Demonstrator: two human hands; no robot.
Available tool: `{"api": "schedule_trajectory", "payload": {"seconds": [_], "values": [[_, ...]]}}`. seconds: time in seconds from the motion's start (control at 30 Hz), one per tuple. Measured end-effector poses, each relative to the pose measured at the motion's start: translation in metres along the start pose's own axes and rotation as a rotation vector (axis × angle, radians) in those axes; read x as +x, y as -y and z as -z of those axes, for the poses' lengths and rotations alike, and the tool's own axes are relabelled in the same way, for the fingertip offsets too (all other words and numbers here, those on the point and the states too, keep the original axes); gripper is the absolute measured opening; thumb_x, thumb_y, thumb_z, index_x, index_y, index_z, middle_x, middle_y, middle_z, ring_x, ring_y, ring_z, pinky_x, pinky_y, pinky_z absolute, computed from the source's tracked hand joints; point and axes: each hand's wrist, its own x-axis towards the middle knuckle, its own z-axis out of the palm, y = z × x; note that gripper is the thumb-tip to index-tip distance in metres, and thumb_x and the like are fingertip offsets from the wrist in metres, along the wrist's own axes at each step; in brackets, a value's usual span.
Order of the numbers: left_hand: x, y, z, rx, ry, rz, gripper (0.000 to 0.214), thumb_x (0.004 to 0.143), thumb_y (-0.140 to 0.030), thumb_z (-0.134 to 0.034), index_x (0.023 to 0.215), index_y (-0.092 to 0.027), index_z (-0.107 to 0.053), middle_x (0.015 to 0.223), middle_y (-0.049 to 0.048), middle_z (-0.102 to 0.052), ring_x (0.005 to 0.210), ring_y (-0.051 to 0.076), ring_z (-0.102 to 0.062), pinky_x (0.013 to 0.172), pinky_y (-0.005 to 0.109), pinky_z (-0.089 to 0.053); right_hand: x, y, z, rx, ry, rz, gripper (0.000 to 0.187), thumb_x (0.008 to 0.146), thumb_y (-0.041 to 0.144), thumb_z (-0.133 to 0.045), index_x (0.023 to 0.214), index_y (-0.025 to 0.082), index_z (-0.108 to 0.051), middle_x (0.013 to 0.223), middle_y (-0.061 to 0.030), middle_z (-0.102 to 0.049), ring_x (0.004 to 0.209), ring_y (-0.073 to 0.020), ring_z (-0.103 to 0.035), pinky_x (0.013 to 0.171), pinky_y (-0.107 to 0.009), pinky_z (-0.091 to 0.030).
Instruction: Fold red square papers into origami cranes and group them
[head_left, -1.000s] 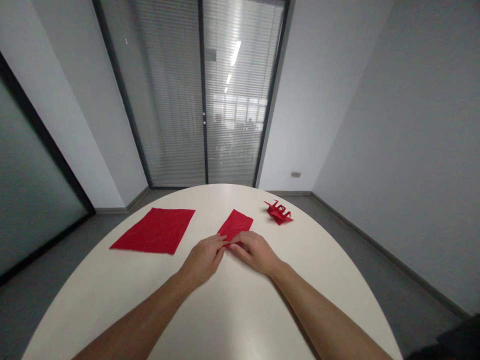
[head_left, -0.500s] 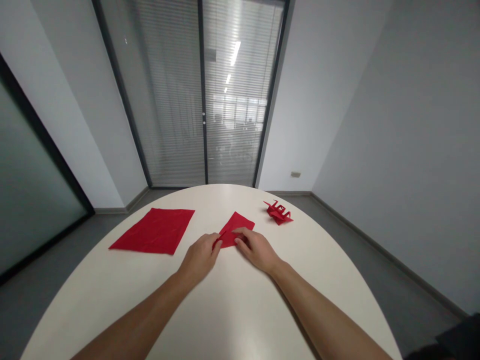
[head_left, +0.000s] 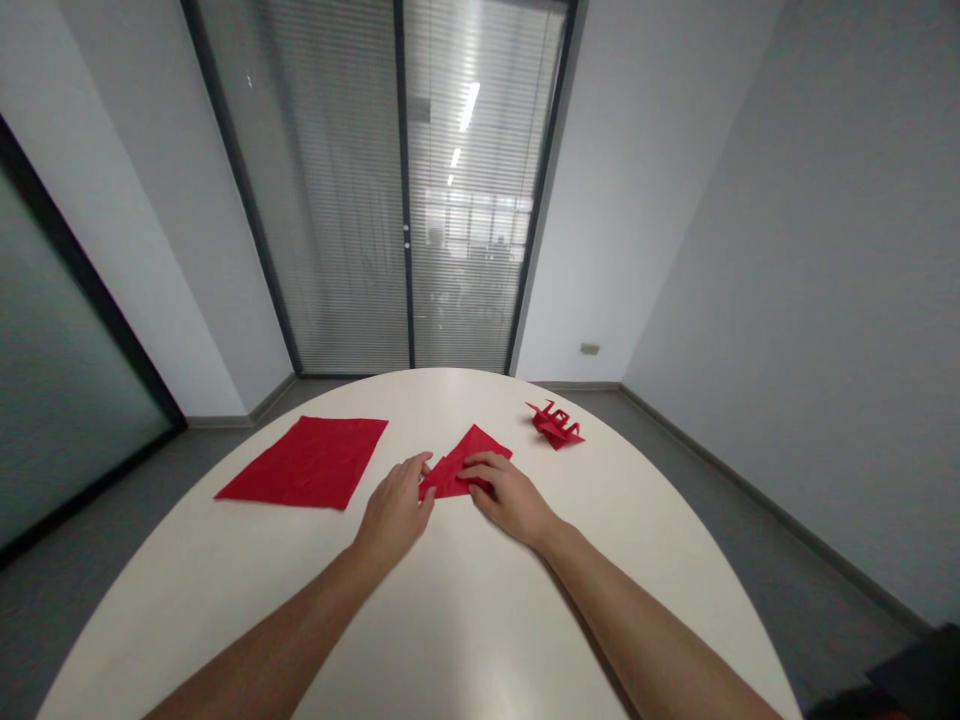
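Note:
A small red sheet of folded paper [head_left: 474, 442] lies on the table between my hands, with a creased flap near its left corner. My left hand [head_left: 394, 510] is at that corner. Its fingers and thumb are spread apart around the corner, and the thumb tip is at the paper's edge. On the right part of the sheet, my right hand [head_left: 514, 500] has its bent fingers on top and its thumb at the near edge. The paper beneath those fingers is hidden.
A larger red sheet [head_left: 304, 465] lies flat at the left of the round white table [head_left: 450, 610]. At the far right stands a red folded paper piece [head_left: 556, 425] with cut-out shapes. Glass panels with blinds [head_left: 337, 200] rise behind the table.
My left fingers have spread away from the thumb, letting go of the paper's left corner. My right fingers have shifted slightly left over the sheet.

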Motion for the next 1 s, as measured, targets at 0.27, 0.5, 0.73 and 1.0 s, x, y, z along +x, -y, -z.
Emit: {"api": "schedule_trajectory", "payload": {"seconds": [0.27,0.5,0.73,1.0], "values": [[0.003,0.003,-0.003,0.005,0.056,-0.255,0.046,0.086,0.000,-0.051,0.119,-0.024,-0.070,0.134,0.0067,-0.066,0.123,0.024,-0.061,0.109,0.046,-0.046,0.002,0.000,0.002,-0.037,0.042,0.034,0.035,0.089,0.011,-0.058,0.114,0.028,-0.076,0.119,-0.0059,-0.073,0.110,-0.0233,-0.065,0.100,-0.041,-0.049],[0.001,-0.002,0.000,0.020,0.144,-0.211,0.033,0.095,-0.019,-0.054,0.124,-0.023,-0.070,0.133,0.0082,-0.068,0.125,0.026,-0.062,0.109,0.048,-0.046,0.002,0.006,0.002,-0.037,0.043,0.080,0.032,0.085,0.018,-0.066,0.115,0.024,-0.075,0.116,-0.0078,-0.075,0.109,-0.0248,-0.066,0.099,-0.041,-0.050],[0.001,-0.004,0.003,-0.035,0.140,-0.151,0.032,0.094,-0.021,-0.056,0.121,-0.025,-0.072,0.130,0.0060,-0.069,0.121,0.024,-0.065,0.108,0.041,-0.048,0.001,0.008,0.003,-0.048,0.039,0.030,0.033,0.087,0.019,-0.064,0.119,0.022,-0.073,0.117,-0.0091,-0.074,0.110,-0.0256,-0.065,0.099,-0.042,-0.050],[0.001,-0.006,0.003,-0.047,0.105,-0.175,0.026,0.094,-0.026,-0.059,0.116,-0.024,-0.074,0.124,0.0066,-0.073,0.117,0.024,-0.066,0.105,0.041,-0.049,0.001,0.013,0.008,-0.040,0.079,0.047,0.024,0.096,0.023,-0.057,0.112,0.024,-0.075,0.110,-0.0055,-0.076,0.105,-0.0220,-0.067,0.095,-0.036,-0.050]]}}
